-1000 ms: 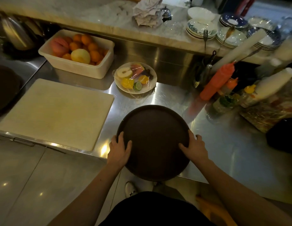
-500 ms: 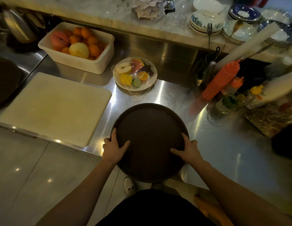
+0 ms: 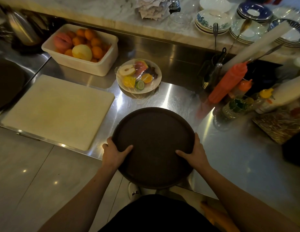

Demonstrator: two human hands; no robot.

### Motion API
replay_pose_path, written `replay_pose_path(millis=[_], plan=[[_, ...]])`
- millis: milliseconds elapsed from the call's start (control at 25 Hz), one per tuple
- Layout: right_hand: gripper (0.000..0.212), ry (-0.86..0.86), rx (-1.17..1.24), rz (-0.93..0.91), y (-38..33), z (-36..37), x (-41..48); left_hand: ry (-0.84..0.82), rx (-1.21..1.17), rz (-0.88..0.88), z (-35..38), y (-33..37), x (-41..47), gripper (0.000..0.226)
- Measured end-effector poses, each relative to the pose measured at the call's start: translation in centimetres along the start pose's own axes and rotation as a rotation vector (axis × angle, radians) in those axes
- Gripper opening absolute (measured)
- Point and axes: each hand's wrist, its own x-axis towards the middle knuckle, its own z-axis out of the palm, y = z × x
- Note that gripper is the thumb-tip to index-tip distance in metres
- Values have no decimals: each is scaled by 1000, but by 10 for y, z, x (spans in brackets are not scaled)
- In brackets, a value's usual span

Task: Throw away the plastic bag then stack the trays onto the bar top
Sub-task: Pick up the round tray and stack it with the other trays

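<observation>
Tray [image 3: 154, 144] is sitting between my left hand [image 3: 113, 152] and right hand [image 3: 194, 152], both gripping its rim, thumbs lying on top

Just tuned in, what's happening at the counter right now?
A person grips a round dark brown tray by its two sides, left hand and right hand, thumbs on top. The tray sits at the near edge of the steel counter, partly overhanging it. It is not on the marble bar top yet. Another dark tray lies at far left. No plastic bag is visible in either hand.
</observation>
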Motion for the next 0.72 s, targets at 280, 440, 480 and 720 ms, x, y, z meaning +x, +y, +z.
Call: replay_pose_path(millis=[280, 440, 480, 720], plan=[[95, 43, 200, -32, -6, -8, 1, 81, -87, -54, -3, 0, -3, 93], [73, 87, 352, 10, -9, -10, 1, 104, -131, -76, -7, 3, -10, 88], [66, 95, 389, 17, -8, -10, 3, 104, -154, -93, -6, 5, -14, 85], [32, 25, 542, 20, -8, -13, 15, 177, -238, -138, -6, 4, -36, 83]])
